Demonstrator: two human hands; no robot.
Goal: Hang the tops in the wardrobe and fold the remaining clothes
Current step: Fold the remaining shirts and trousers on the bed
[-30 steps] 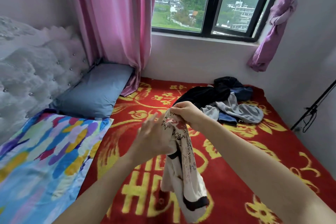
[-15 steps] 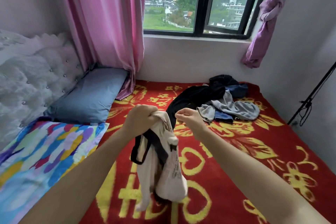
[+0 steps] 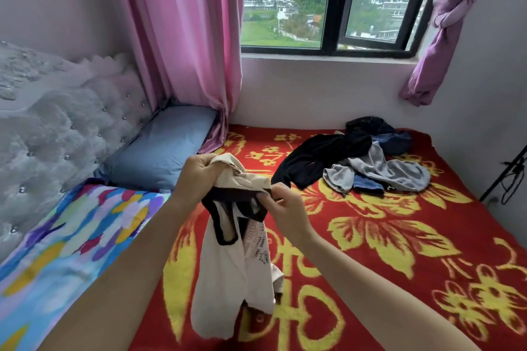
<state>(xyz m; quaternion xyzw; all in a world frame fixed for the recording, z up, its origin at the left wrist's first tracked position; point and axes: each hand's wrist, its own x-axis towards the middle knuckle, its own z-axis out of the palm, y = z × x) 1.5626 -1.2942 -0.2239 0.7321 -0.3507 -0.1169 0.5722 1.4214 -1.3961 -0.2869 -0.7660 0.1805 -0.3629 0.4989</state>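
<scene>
Since half a second ago, brought the right hand (image 3: 288, 208) in to pinch the black collar band (image 3: 236, 197) of the cream printed top with black trim (image 3: 225, 273), left hand (image 3: 196, 177) gripping bunched fabric just above: probably hunting for the neck opening ahead of hanging. Held aloft over the red-and-yellow flowered blanket (image 3: 399, 239), with room to swing rightward; heap of dark and grey clothes (image 3: 368, 165) well apart by the window wall (image 3: 313, 88).

I'm in a bedroom at home: a bed (image 3: 470, 242) under a red flowered blanket (image 3: 356, 236), a tufted headboard (image 3: 57, 128), a blue pillow (image 3: 159, 148), a pink curtain (image 3: 185, 37) beside the window (image 3: 330, 3), and loose clothes (image 3: 356, 162) heaped on the blanket.
</scene>
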